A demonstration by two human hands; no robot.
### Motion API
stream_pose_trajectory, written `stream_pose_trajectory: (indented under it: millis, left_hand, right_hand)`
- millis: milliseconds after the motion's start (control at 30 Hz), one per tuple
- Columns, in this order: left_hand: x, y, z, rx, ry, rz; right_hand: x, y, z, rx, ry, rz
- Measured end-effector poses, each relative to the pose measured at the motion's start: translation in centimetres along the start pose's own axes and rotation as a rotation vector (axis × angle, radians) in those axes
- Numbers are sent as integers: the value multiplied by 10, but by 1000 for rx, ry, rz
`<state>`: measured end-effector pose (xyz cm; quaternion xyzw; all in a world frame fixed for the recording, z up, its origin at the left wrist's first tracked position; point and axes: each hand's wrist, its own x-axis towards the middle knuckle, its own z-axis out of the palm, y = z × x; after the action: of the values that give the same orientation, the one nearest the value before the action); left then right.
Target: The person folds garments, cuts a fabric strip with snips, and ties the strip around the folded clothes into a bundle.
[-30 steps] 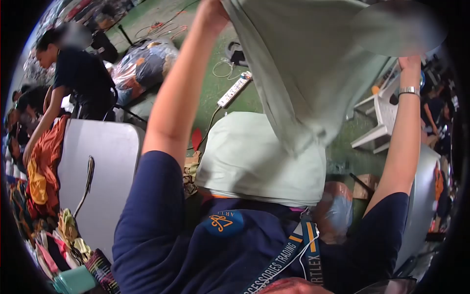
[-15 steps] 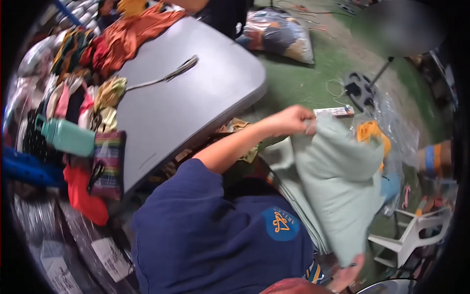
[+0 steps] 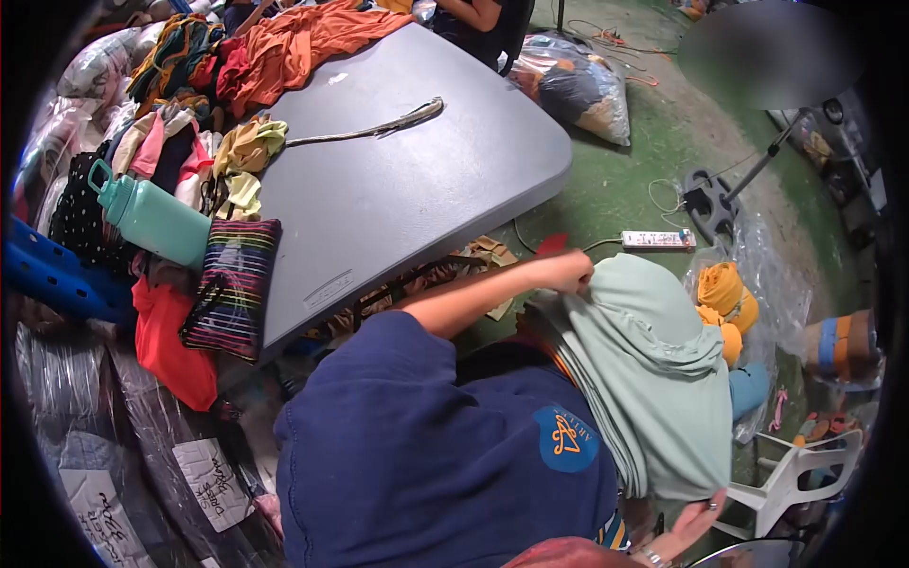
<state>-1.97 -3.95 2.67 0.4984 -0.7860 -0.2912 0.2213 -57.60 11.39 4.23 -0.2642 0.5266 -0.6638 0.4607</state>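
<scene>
A pale green cloth (image 3: 653,379) lies over my lap in soft folds, with layered edges along its left side. My left hand (image 3: 568,272) pinches its upper left corner, fingers closed. At the cloth's lower right edge, my right hand (image 3: 696,519) grips the hem near the bottom of the view; a metal watch shows on that wrist. Beneath the green cloth, a thin orange edge shows on its left side.
A grey table (image 3: 407,180) stands at the left, bearing orange cloth (image 3: 303,47), a teal bottle (image 3: 156,218) and a striped pouch (image 3: 237,284). Yellow rolls (image 3: 724,289), a power strip (image 3: 658,240) and a white chair (image 3: 795,473) are at the right.
Both hands have come down from high up, and the green cloth now rests over my lap instead of hanging raised. The view has swung left toward the table.
</scene>
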Motion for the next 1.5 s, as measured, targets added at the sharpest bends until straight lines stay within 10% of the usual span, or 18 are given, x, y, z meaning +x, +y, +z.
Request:
stream_pose_trajectory:
  millis: [167, 433, 767, 833, 1233, 1500]
  left_hand:
    - [58, 31, -32, 67, 124, -173]
    - [194, 60, -104, -1191, 561, 1]
    - [42, 101, -125, -899, 419, 60]
    - [9, 87, -108, -927, 430, 47]
    - [-70, 117, -134, -846, 68, 157]
    - [-117, 139, -163, -345, 263, 54]
  right_hand:
    - [53, -67, 73, 182, -65, -16]
    - [120, -187, 143, 259, -108, -345]
    - [-64, -148, 133, -79, -162, -510]
    - [-50, -115, 79, 139, -529, -542]
    - [-118, -112, 125, -5, -353, -778]
    - [-156, -124, 98, -82, -268, -968]
